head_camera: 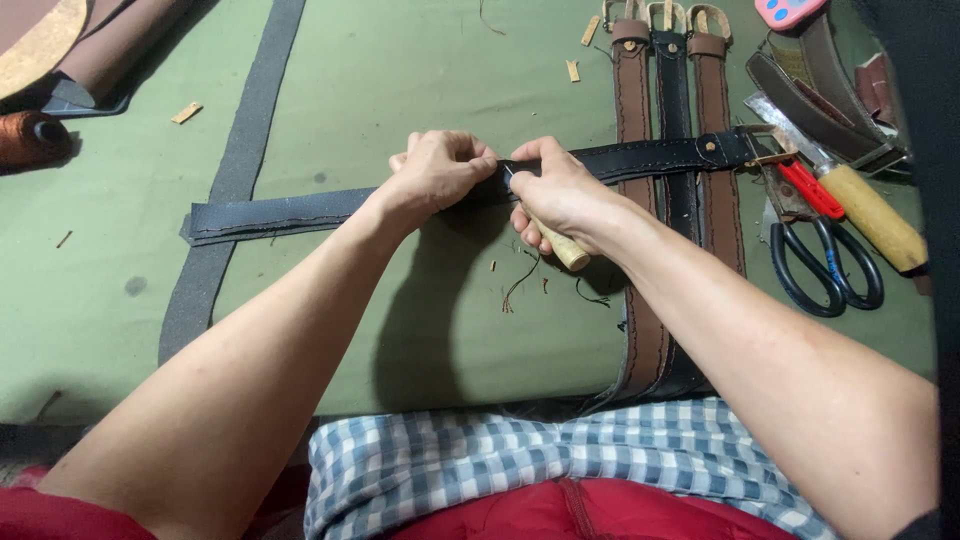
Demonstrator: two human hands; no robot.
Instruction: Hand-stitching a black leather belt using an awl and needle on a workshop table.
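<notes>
Careful: your left hand (437, 168) pinches the black belt (640, 157) lying across the green worktop (400, 70), your right hand (560, 192) clenches a wooden-handled tool (566, 250) right beside those fingers, so a slip off the leather could nick them.

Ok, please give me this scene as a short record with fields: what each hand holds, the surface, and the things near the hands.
left hand: pinches the black belt lying across the surface
right hand: grips a wooden-handled tool at the belt's edge; blade hidden
surface: green mat
under the belt: three belts lying lengthwise, two brown, one black
right side: black scissors, wooden-handled knife
left side: grey strip
</notes>
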